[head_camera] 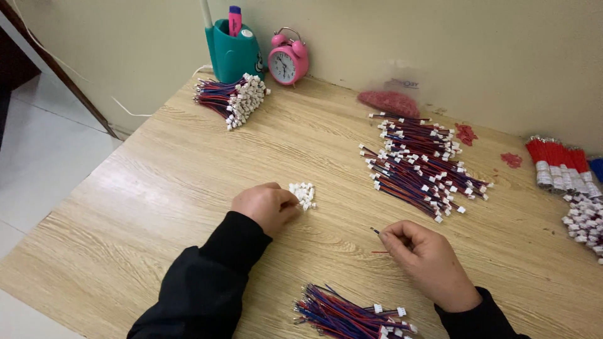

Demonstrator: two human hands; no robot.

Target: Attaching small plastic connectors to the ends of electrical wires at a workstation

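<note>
My left hand rests curled on the wooden table, its fingertips touching a small heap of loose white plastic connectors. My right hand is closed around a thin wire lead, whose dark tip pokes out to the left of the fingers. A bundle of red and blue wires with white connectors lies at the near edge between my forearms. Both sleeves are black.
A large loose pile of red and blue connector wires lies to the right of centre. Another tied bundle sits at the back left by a teal pen holder and pink alarm clock. Red wire bundles lie far right.
</note>
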